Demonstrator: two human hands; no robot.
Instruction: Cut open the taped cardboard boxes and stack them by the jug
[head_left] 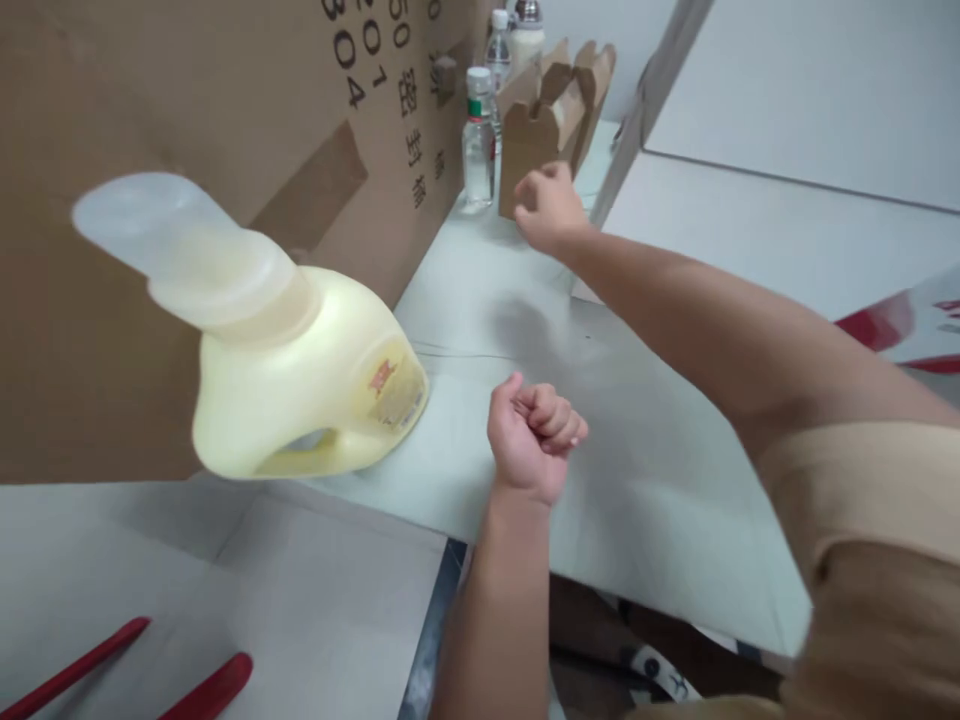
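The right hand (553,208) was positioned at the far end of the desk (461,290), in front of the near brown carton (528,138). Its fingers were curled toward the thumb; contact with the carton could not be confirmed, nor whether anything was pinched, because the hand was blurred and overlapped the carton face.

The left hand (534,440) was held above the near part of the desk, palm up, fingers folded into a loose fist. No object showed in it. It was nearest to the yellow jug (296,365), with a gap between them. The folded fingers probably served to keep the idle hand compact and away from the jug.

The near brown carton stood upright, with the far brown carton (597,72) close behind it. The transparent bottle (478,165) stood just to their left, with further bottles behind. This close grouping probably conserved desk surface.

The jug, fitted with a translucent top (176,230), was located beside the large box (150,90), which likely backed it on that side. The jug's handle opening lay on the side away from the box, where a grip would presumably be easier.
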